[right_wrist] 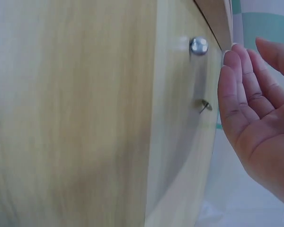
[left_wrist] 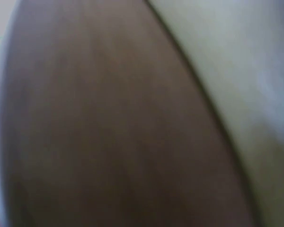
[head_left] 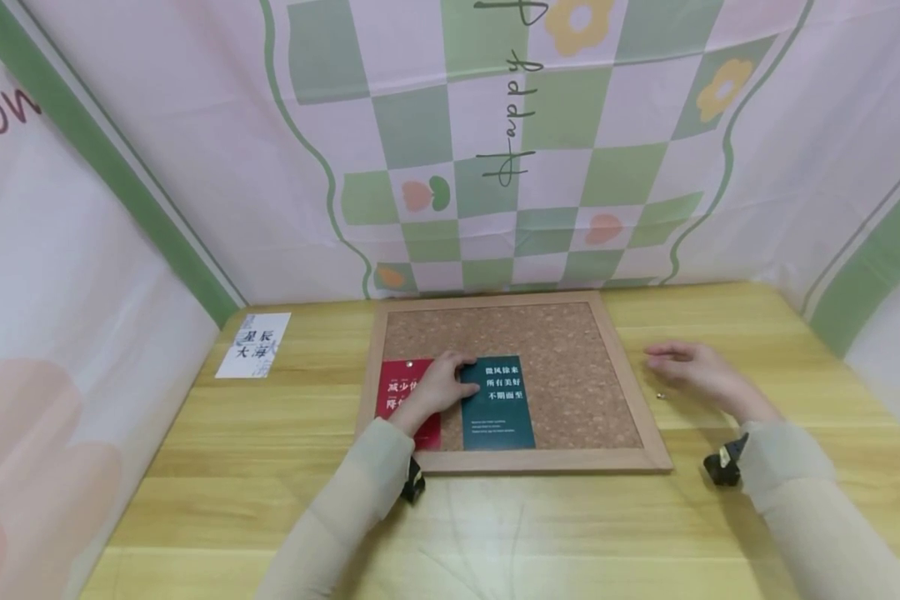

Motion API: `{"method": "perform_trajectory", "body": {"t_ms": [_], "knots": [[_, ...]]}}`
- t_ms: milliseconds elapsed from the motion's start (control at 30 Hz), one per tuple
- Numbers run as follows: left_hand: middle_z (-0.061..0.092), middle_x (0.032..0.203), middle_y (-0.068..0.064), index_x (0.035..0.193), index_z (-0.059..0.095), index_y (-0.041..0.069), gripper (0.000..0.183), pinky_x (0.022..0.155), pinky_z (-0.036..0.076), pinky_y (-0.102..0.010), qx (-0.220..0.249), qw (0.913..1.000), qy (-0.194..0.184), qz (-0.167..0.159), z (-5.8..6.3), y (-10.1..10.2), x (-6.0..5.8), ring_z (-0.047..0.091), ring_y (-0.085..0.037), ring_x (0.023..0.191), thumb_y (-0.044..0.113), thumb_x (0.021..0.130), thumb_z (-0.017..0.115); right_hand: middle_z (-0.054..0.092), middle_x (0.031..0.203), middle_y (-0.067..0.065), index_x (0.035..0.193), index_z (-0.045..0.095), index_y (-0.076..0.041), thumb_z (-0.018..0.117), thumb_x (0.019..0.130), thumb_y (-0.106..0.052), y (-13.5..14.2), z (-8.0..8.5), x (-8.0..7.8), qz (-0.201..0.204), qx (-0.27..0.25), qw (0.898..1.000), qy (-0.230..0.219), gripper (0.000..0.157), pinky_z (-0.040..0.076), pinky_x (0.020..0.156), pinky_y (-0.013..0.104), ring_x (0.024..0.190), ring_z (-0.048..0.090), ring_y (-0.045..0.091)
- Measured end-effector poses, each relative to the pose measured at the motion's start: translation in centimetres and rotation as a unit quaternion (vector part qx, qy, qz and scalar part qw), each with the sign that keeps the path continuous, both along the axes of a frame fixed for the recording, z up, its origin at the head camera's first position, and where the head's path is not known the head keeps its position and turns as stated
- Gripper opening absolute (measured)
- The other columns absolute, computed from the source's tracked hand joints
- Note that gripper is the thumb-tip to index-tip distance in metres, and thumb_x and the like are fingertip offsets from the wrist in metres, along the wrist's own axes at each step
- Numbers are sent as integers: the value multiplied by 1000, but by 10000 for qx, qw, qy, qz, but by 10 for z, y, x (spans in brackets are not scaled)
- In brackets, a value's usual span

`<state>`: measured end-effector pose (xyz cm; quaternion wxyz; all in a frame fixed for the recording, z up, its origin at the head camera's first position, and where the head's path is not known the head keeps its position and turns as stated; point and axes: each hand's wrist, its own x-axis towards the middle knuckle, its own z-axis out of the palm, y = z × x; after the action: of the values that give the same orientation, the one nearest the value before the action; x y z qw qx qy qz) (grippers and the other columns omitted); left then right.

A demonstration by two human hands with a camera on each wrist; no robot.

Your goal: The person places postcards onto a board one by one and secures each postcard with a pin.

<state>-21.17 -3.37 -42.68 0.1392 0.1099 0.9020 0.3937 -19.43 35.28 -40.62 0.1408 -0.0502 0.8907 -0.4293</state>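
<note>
A dark green card (head_left: 497, 408) with white writing lies on the framed cork board (head_left: 570, 350). My left hand (head_left: 441, 383) rests at its upper left edge, thumb and fingers touching the card, while hand and forearm partly cover a red card (head_left: 429, 435) on the board's left side. A silver pin (head_left: 409, 364) sits at the red card's top. To the right of the board, my right hand (head_left: 690, 371) hovers over the table with extended fingers and holds nothing. Beside it are a round-headed silver thumbtack (right_wrist: 199, 46) and a second thumbtack (right_wrist: 206, 105) with its point showing.
A white card (head_left: 253, 346) with black characters lies at the table's far left. The board's wooden frame (left_wrist: 123, 113) fills much of the blurred left wrist view. A printed cloth (head_left: 487, 150) hangs behind the table (head_left: 285, 467), with more cloth at both sides.
</note>
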Motion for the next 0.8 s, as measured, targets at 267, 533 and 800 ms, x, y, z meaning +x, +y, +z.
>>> {"method": "perform_trajectory", "body": {"t_ms": [267,533,800], "knots": [[49,139,-12,134,54,7,46,112,38,-41,-53,10000,29,-33,0,-1,-1,46,-27,131,16,90,66,68,94,-19,133,38,19,53,98,-18,16,2,4,-161,-276,9995,-58,53,53,76,15,83,59,-10],[50,138,-12,134,54,7,46,112,38,-40,-32,10000,-6,-48,-2,-1,-2,47,-26,130,16,90,65,59,121,32,129,45,17,50,99,-17,19,1,10,136,236,9995,-156,46,55,76,17,83,59,-11],[50,138,-12,133,55,7,46,113,38,-41,-27,10000,-49,-50,-1,-1,-1,46,-26,130,16,90,66,67,113,24,120,59,9,56,96,-23,19,-4,12,416,844,9955,-86,39,54,84,35,89,63,3]]}}
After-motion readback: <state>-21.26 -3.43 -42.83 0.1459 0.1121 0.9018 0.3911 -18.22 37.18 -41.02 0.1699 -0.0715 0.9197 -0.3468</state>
